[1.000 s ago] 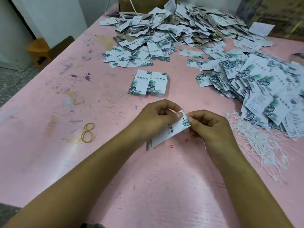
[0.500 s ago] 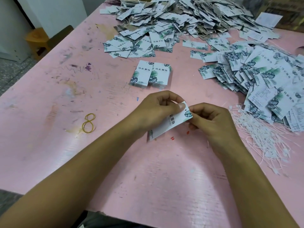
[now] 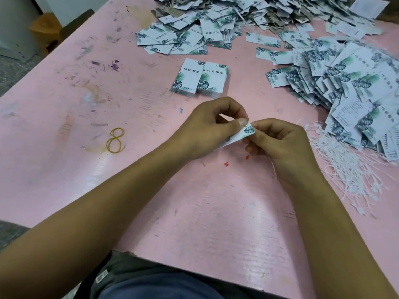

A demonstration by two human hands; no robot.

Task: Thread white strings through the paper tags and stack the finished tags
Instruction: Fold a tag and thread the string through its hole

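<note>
My left hand [image 3: 207, 126] pinches a white paper tag [image 3: 239, 135] with a green leaf print, thumb on top near its far end. My right hand [image 3: 278, 143] meets that same end with curled fingers; a thin white string [image 3: 273, 169] hangs down below the right hand. Whether the string passes through the tag's hole is hidden by my fingers. Two neat stacks of tags [image 3: 201, 77] lie side by side just beyond my hands. A loose bundle of white strings [image 3: 349, 169] lies to the right.
A large heap of loose tags [image 3: 356, 83] covers the right side, and another heap [image 3: 226, 20] spreads across the far end of the pink table [image 3: 64, 126]. Yellow rubber bands [image 3: 115, 140] lie to the left. A wooden stool [image 3: 45, 29] stands beyond the table's left edge.
The camera has tilted downward, so everything sits higher in view. My left hand has slid along the tag, covering more of it; both hands stay at the same spot.
</note>
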